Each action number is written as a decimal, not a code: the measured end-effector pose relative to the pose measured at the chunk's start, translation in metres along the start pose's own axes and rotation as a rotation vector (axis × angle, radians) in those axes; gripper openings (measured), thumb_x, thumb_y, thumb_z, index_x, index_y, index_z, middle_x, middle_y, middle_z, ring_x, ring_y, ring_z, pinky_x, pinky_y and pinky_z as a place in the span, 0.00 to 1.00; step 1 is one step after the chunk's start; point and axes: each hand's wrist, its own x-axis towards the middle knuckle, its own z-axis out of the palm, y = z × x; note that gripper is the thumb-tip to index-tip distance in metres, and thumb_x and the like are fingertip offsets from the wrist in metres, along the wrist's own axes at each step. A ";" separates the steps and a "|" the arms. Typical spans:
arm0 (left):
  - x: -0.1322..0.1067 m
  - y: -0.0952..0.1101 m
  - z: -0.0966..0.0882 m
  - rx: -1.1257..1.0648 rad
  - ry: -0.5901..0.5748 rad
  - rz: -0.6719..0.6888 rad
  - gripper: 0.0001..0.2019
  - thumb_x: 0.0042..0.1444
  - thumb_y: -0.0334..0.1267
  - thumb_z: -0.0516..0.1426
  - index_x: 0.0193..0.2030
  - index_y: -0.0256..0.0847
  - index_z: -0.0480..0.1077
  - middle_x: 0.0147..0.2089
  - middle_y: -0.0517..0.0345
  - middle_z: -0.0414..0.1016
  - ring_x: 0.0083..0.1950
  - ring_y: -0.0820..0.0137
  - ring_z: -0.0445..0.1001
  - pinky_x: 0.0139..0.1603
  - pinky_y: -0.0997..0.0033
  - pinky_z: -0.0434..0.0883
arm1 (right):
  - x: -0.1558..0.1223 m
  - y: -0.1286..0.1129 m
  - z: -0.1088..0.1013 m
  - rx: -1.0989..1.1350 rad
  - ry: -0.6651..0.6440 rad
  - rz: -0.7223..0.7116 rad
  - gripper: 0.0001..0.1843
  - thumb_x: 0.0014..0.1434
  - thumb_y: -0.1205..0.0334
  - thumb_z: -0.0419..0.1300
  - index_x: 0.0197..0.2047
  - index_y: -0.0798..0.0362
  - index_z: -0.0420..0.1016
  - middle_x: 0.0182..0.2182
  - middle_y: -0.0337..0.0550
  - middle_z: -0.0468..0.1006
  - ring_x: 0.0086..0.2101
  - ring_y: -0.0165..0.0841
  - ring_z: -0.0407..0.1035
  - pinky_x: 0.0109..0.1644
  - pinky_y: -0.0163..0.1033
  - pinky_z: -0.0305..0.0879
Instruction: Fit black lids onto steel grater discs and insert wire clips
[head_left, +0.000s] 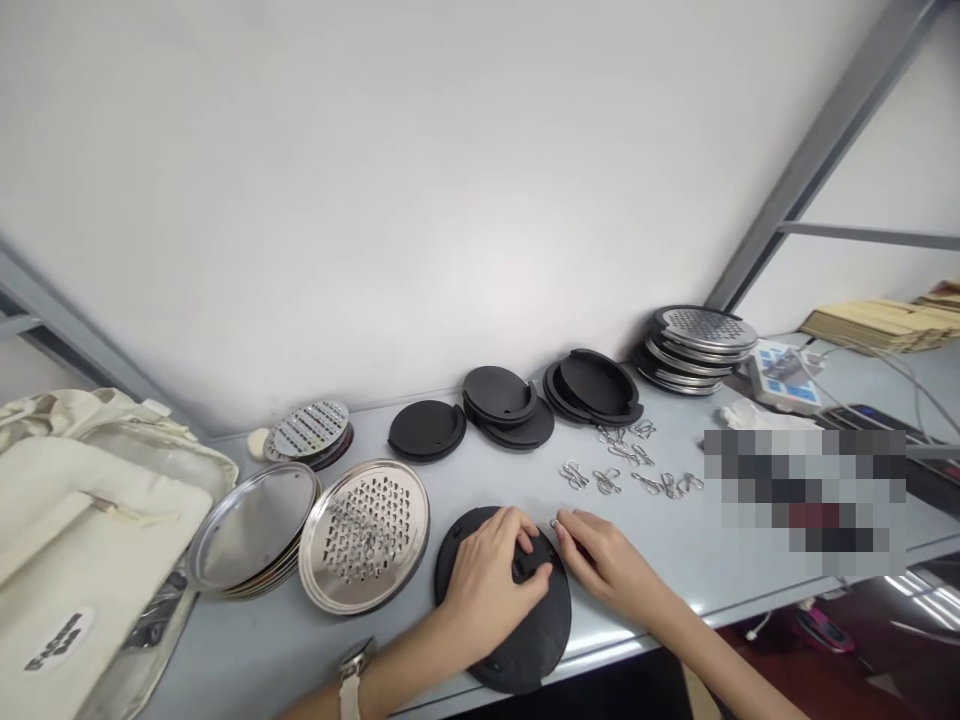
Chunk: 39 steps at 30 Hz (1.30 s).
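A black round plastic disc (536, 640) lies near the table's front edge. My left hand (487, 575) is on top of it, thumb and fingers bent around a small raised part near its middle. Just right of the disc, my right hand (604, 560) pinches a small bent metal wire clip (553, 523), mostly hidden by the fingers. Several similar wire clips (606, 482) are scattered behind the right hand. To the left, a round metal grater plate (367, 535) leans beside a stack of plain metal discs (255, 525).
Black discs (427, 430) and black round trays (600, 385) line the wall. A stack of assembled graters (697, 335) stands at the back right, with smaller grater plates (309, 430) at the back left. A cream bag (97, 520) occupies the left end. Cardboard pieces (870, 325) lie far right.
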 end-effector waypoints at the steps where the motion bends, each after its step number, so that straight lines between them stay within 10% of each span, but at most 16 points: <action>1: 0.001 -0.001 -0.001 -0.033 -0.004 -0.023 0.12 0.49 0.33 0.60 0.40 0.44 0.65 0.37 0.63 0.71 0.38 0.68 0.70 0.39 0.69 0.65 | 0.000 0.000 0.000 0.004 0.002 0.011 0.15 0.68 0.64 0.42 0.28 0.50 0.56 0.23 0.36 0.61 0.25 0.32 0.60 0.30 0.36 0.56; 39: 0.003 -0.008 -0.004 -0.366 -0.003 0.028 0.03 0.57 0.36 0.57 0.35 0.41 0.71 0.34 0.62 0.73 0.35 0.72 0.69 0.33 0.75 0.62 | -0.003 0.006 0.001 0.100 -0.002 0.027 0.11 0.70 0.62 0.41 0.34 0.48 0.52 0.26 0.37 0.66 0.26 0.33 0.62 0.31 0.36 0.58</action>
